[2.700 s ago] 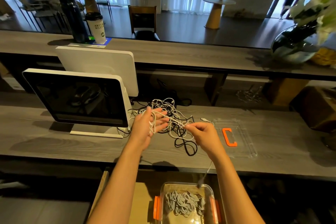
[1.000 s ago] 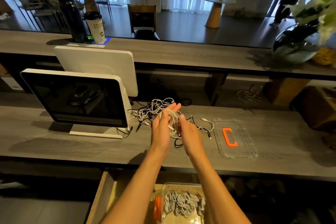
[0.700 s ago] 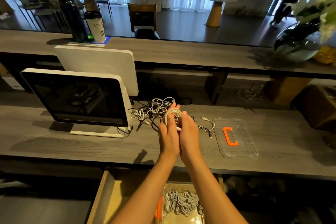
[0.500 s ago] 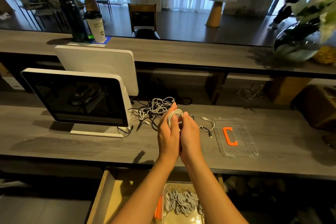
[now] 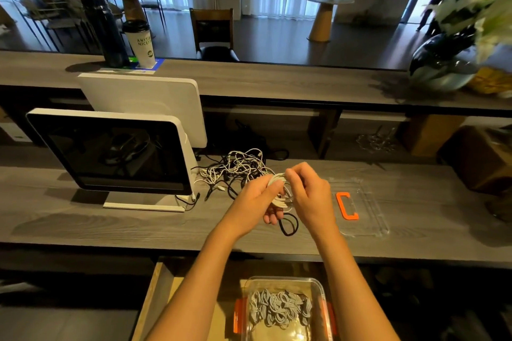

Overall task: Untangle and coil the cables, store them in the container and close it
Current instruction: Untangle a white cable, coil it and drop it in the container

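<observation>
Grey wood-grain counter (image 5: pixel 83 227) runs across in front of us, with a second, higher ledge beyond it carrying a paper cup (image 5: pixel 140 44) and a dark flask (image 5: pixel 102 30). Over the counter's middle our left hand (image 5: pixel 256 199) curls its fingers around a white coiled cable (image 5: pixel 279 191), thumb laid on top of the loops. Our right hand (image 5: pixel 310 196) meets it from the other side, fingertips bent in and pinching the upper end of the same coil. We hold the bundle with its long axis running roughly from near to far, tilted a little leftward at the far end. A black loop (image 5: pixel 288 225) hangs from beneath our hands onto the wood. Just behind lies the tangle of white and black cables (image 5: pixel 238 169), sprawled beside the base of a white-framed screen (image 5: pixel 110 152). To the right, near our right hand, the clear lid (image 5: pixel 368 219) with its orange clip (image 5: pixel 346 206) lies flat. Below the counter edge, between our forearms, the clear container (image 5: pixel 318 288) sits in an open drawer (image 5: pixel 149 302), already holding pale coiled cords (image 5: pixel 279 307).
</observation>
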Action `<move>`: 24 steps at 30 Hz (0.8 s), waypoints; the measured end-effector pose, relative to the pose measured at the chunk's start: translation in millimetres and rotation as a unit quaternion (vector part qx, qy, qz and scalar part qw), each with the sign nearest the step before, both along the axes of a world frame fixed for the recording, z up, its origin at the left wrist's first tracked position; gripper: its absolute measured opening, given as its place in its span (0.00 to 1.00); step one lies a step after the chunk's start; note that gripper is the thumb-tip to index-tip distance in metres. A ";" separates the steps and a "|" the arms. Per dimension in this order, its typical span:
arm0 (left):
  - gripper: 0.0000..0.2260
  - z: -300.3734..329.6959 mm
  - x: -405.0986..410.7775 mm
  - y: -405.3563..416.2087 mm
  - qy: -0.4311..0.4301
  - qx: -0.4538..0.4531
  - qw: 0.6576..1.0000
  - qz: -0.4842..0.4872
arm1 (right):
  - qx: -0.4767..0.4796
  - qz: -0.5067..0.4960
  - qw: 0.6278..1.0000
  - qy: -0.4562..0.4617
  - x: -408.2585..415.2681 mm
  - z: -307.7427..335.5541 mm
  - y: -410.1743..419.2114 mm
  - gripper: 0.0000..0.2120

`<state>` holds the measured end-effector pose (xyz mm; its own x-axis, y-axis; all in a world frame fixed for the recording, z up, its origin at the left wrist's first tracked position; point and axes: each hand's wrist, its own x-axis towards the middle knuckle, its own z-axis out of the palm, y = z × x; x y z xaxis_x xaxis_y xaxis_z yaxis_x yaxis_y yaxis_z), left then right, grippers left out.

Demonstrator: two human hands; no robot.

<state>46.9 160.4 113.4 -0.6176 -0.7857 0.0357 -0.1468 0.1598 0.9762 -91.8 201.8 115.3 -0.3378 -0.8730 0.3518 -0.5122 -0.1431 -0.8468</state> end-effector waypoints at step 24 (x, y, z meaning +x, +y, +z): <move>0.18 5.7 18.0 -16.1 -0.087 -0.123 0.971 0.186 | 0.138 0.167 0.975 -0.042 3.5 -21.6 -3.5 0.15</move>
